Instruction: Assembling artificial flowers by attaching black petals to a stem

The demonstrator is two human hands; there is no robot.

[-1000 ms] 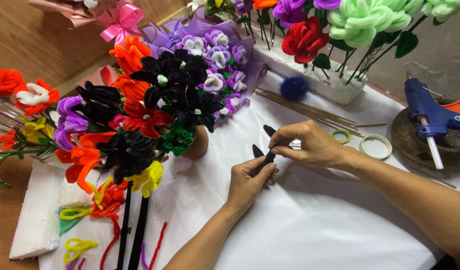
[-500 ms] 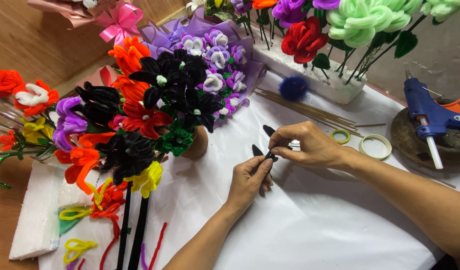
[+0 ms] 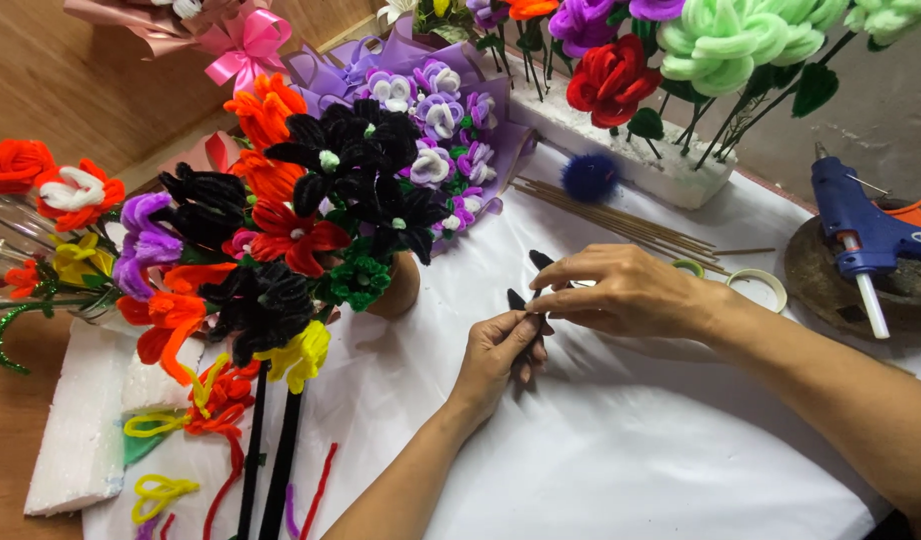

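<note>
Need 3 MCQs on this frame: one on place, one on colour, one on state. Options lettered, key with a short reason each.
1. Where is the blue glue gun?
A. At the right edge, resting on a round brown stand
B. Among the flowers on the left
C. In the left hand

2. What colour is the fuzzy piece that both hands work on?
A. Green
B. Black
C. Pink

3. What is the state of the right hand?
A. Flat on the white cloth
B. Gripping the glue gun
C. Fingertips pinched on the fuzzy piece, meeting the left hand

Key: 1 A, the gun sits on the round stand far right. 2 B, the dark tips between the fingers are black. 3 C, both hands close on the piece above the white cloth.
</note>
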